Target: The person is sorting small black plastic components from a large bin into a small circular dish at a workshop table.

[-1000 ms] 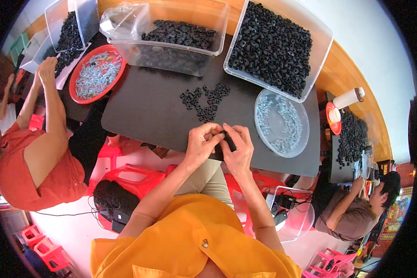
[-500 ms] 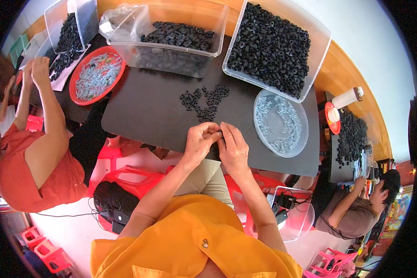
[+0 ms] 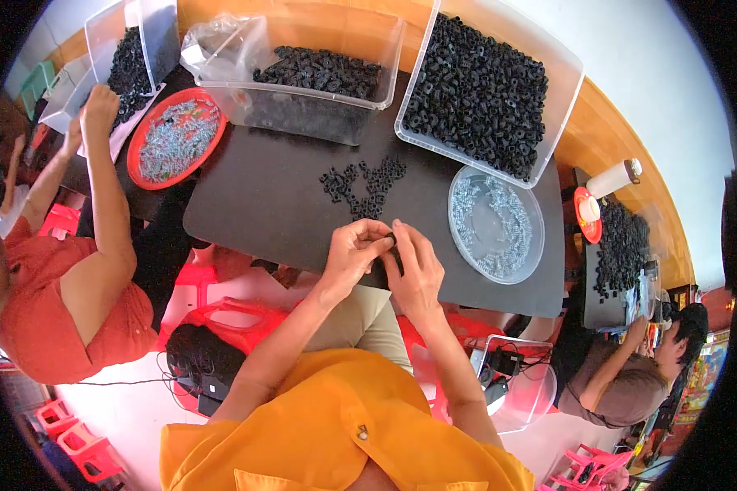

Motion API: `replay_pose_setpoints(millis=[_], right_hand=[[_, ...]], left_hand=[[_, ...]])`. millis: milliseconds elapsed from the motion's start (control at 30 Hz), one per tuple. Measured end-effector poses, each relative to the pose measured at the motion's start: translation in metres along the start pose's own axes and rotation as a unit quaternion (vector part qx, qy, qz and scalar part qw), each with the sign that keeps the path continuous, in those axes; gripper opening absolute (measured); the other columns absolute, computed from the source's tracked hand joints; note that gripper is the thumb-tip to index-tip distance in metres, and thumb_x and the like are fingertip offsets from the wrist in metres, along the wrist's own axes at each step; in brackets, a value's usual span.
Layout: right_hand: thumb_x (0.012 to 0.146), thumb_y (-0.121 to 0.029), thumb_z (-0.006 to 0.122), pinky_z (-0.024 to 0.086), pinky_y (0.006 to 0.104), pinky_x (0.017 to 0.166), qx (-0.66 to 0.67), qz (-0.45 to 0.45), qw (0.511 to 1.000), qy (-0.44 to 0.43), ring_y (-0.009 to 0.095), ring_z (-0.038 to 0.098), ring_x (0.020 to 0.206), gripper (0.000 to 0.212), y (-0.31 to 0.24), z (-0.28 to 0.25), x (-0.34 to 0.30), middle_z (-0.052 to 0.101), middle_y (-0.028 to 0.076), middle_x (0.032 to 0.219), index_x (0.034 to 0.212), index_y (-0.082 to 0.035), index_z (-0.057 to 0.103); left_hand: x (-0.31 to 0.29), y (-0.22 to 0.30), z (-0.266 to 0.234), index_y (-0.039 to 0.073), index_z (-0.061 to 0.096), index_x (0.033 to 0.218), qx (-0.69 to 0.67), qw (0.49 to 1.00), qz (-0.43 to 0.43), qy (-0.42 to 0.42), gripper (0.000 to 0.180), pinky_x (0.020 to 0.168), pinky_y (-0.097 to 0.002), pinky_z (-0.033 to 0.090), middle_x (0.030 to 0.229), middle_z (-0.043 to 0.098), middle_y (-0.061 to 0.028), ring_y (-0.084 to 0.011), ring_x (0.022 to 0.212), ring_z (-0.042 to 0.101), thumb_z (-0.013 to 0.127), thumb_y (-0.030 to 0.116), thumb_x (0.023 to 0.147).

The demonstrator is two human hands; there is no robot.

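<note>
My left hand (image 3: 353, 256) and my right hand (image 3: 416, 277) meet above the near edge of the dark table (image 3: 262, 184). Between their fingertips is a small black part (image 3: 391, 240), mostly covered by the fingers. The left thumb and forefinger pinch it, and the right fingers close on it from the other side. Just beyond my hands lies a loose cluster of small black ring-like parts (image 3: 370, 199). To the right of them stands a round clear tray (image 3: 458, 245) holding many small, shiny, pale pieces.
Clear bins with black parts, one (image 3: 303, 88) at the back and one (image 3: 567, 82) tilted at back right, border the table. A red tray (image 3: 131, 168) of shiny pieces is at left. One person (image 3: 82, 303) works at left, another (image 3: 622, 385) at right.
My hands stay together, with the right fingers slightly shifted around the small black part. The person at left has lowered and moved their raised hand to the right.
</note>
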State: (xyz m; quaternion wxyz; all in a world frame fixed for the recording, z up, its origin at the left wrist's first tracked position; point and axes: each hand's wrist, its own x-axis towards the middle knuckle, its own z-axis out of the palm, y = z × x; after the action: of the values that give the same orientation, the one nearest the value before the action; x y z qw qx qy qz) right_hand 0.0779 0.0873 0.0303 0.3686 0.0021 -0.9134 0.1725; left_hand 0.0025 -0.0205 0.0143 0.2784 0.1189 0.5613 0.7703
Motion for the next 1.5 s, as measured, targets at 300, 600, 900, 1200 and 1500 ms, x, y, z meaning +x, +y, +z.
replay_pose_setpoints(millis=[300,600,900,1200,1500], right_hand=[[0.073,-0.005,0.068,0.037,0.0523,0.096,-0.045,0.063,0.997,0.026,0.033,0.051,0.102,0.044,0.011,-0.002,-0.037,0.054,0.014,0.102,0.115,-0.003,0.054],[0.072,-0.003,0.068,0.037,0.0526,0.098,-0.039,0.077,0.996,0.038,0.03,0.052,0.102,0.029,0.011,0.004,-0.037,0.056,0.011,0.096,0.101,-0.002,0.061],[0.074,-0.003,0.063,0.04,0.0505,0.096,-0.034,0.055,0.997,0.036,0.028,0.054,0.097,0.02,0.015,0.008,-0.039,0.055,0.011,0.089,0.094,0.0,0.062],[0.073,-0.002,0.061,0.039,0.05,0.097,-0.026,0.053,0.998,0.038,0.028,0.053,0.097,0.021,0.014,0.01,-0.042,0.053,0.011,0.088,0.094,0.0,0.06],[0.068,-0.002,0.062,0.039,0.0484,0.098,-0.024,0.049,0.998,0.043,0.026,0.055,0.094,0.024,0.018,0.007,-0.044,0.055,0.01,0.087,0.093,-0.001,0.06]], left_hand=[[0.075,0.133,-0.018,0.0,0.063,0.09,0.214,0.908,0.318,0.166,0.012,0.062,-0.0207,0.046,0.08,0.065,-0.0004,-0.0047,0.07,0.056,0.066,0.002,0.078],[0.104,0.135,-0.001,0.002,0.066,0.092,0.312,0.83,0.427,0.178,0.016,0.055,-0.0245,0.047,0.09,0.065,-0.0096,-0.0145,0.068,0.061,0.066,0.002,0.076],[0.113,0.054,0.016,0.001,0.066,0.088,0.464,0.817,0.339,0.048,0.011,0.064,-0.0319,0.049,0.081,0.065,-0.0147,-0.0254,0.07,0.065,0.061,0.004,0.079],[0.179,0.04,0.085,0.002,0.065,0.088,0.581,0.718,0.385,0.01,0.013,0.07,-0.0411,0.048,0.08,0.058,-0.0172,-0.0345,0.077,0.058,0.062,0.008,0.077],[0.164,0.038,0.096,0.001,0.065,0.092,0.618,0.685,0.379,-0.07,0.028,0.077,-0.0387,0.043,0.094,0.051,-0.011,-0.0274,0.093,0.052,0.071,0.02,0.072]])
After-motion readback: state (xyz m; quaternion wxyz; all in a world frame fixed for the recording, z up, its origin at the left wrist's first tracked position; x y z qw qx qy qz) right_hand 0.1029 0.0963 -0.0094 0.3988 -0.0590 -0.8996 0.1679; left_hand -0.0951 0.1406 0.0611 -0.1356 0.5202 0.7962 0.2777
